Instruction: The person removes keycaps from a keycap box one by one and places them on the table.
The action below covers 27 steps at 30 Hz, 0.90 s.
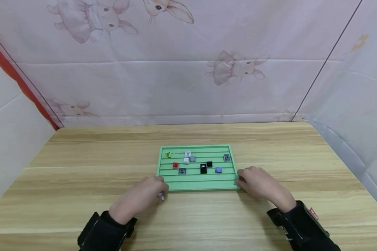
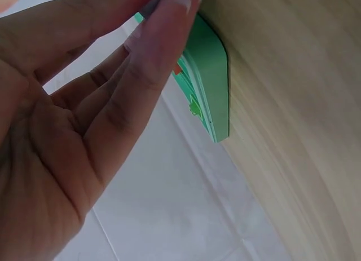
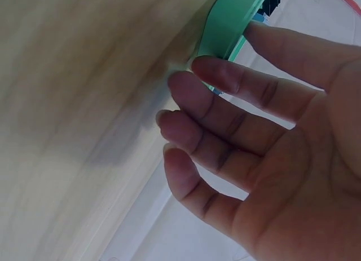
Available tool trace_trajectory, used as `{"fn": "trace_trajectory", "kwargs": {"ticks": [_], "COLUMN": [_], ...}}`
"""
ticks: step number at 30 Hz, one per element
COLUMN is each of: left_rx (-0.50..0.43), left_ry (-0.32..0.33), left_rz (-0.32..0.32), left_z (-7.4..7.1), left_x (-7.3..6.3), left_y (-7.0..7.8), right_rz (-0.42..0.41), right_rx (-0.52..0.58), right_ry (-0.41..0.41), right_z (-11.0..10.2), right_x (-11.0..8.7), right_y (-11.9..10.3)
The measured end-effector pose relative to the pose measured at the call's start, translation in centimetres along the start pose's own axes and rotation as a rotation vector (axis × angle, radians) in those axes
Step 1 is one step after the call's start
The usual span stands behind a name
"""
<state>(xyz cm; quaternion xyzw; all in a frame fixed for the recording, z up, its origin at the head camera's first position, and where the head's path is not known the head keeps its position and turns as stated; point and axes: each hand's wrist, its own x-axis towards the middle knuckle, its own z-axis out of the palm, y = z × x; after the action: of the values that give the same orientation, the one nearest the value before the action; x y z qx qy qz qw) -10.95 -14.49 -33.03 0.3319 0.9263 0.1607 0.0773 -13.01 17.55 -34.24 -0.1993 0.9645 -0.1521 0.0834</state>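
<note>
A shallow green tray (image 1: 194, 185) with raised ridges lies flat on the table. At its front left corner my left hand (image 1: 141, 195) pinches a small grey-white piece (image 1: 161, 196) between thumb and finger; the fingers mostly cover it in the left wrist view. My right hand (image 1: 260, 183) holds the tray's right edge by the front corner, thumb at the rim and index fingertip against the outer side, other fingers loosely bent. On the tray sit a lime tile (image 1: 168, 154), a red tile (image 1: 175, 165), a black piece (image 1: 203, 169) and a blue piece (image 1: 218, 170).
More small pieces stand among the ridges, including a white one (image 1: 187, 153), a grey-blue one (image 1: 227, 158) and another black one (image 1: 209, 164). The wooden table (image 1: 81, 167) reaches back to a rabbit-print fabric wall (image 1: 163, 90). White fabric (image 1: 358, 115) hangs at the right.
</note>
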Motion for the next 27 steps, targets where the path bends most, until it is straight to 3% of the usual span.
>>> {"fn": "trace_trajectory", "kwargs": {"ticks": [21, 27], "left_rx": [0.015, 0.018], "left_ry": [-0.011, 0.014], "left_rz": [-0.039, -0.039], "left_z": [-0.15, 0.03], "left_x": [-0.07, 0.0], "left_y": [0.12, 0.02], "right_rz": [0.005, 0.01], "right_rx": [0.001, 0.002], "right_ry": [-0.005, -0.008], "right_z": [-0.09, 0.02], "right_x": [-0.01, 0.0], "right_y": [-0.15, -0.13]}}
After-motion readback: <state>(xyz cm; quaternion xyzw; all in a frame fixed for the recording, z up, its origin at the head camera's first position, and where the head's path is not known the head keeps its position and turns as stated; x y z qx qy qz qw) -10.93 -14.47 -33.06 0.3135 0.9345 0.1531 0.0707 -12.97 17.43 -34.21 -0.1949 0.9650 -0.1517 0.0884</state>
